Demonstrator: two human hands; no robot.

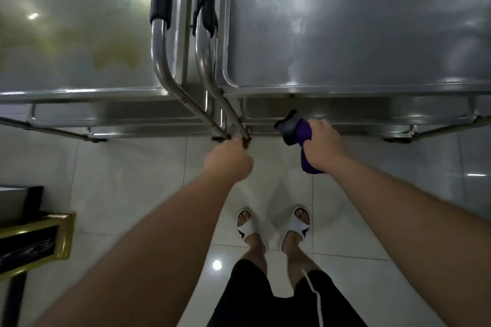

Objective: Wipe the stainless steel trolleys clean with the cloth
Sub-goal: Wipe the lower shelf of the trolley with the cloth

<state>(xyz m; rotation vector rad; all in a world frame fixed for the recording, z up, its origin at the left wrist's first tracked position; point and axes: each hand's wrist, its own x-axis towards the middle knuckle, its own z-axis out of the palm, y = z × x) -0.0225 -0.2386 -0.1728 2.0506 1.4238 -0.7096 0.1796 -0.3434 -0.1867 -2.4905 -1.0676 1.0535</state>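
Note:
Two stainless steel trolleys stand side by side before me, the left trolley (79, 93) and the right trolley (358, 89), seen from above. Their tubular handles with black grips meet in the middle. My right hand (322, 145) grips a purple and grey cloth (295, 129) and holds it against the front edge of the right trolley's lower shelf. My left hand (229, 159) is curled low at the bottom of the trolley legs (239, 130), where the two frames meet; its fingers are hidden from view.
The left trolley's top carries a yellowish stain (114, 58). A gold-framed black stand (34, 244) sits at the lower left. White floor tiles (132, 180) spread below, with my feet in white slippers (273, 228) close to the trolleys.

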